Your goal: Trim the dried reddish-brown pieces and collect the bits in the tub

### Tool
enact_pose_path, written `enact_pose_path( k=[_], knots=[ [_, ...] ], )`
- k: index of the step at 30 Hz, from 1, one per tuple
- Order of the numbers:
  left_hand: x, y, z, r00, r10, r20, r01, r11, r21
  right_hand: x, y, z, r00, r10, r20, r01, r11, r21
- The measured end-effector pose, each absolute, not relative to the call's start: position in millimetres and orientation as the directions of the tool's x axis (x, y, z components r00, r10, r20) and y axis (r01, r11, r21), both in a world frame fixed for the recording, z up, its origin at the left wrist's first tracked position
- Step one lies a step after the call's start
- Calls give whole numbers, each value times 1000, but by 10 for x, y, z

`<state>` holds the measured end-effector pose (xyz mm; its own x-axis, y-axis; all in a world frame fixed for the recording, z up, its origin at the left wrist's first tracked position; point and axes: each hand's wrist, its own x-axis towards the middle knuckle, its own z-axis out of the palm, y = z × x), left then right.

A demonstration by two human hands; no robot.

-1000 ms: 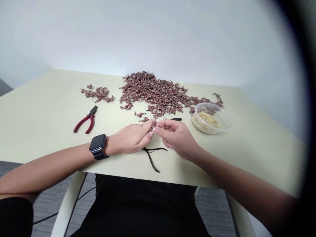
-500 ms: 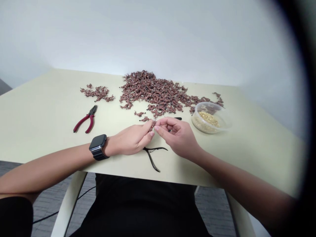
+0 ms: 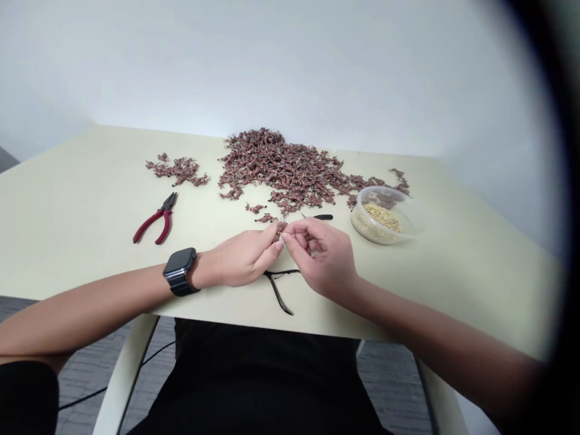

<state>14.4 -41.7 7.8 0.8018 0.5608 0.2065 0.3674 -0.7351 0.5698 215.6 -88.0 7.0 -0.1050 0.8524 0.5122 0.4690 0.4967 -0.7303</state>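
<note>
Head view: Holding small brown piece in curled fingers of left hand, partly hidden by them. Touching its right side with bunched fingers of right hand; can't tell if anything's pinched there. Between hands and front edge of surface: black-handled tool, well inside edge. Hemmed in ahead by brown pile, ahead-right by clear tub. Room to move left toward red-handled pliers, more toward right edge.
</note>
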Motion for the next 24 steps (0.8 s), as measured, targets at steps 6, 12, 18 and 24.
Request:
enact_pose_path(
  k=[6, 12, 18, 24],
  knots=[
    [169, -389, 127, 804, 560, 200, 505, -821, 268, 2124, -906, 142, -99, 993, 64, 93, 73, -993],
    [165, -355, 139, 812, 529, 245, 515, -848, 125, 2197, -841, 209, -295, 937, -189, -187, -251, -950],
    [148, -381, 133, 801, 569, 188, 471, -792, 388, 2238, -756, 98, -273, 954, -124, -172, -175, -969],
    [135, -397, 99, 799, 566, 204, 402, -755, 517, 2248, -737, 24, -192, 981, -26, -90, -44, -995]
  ],
)
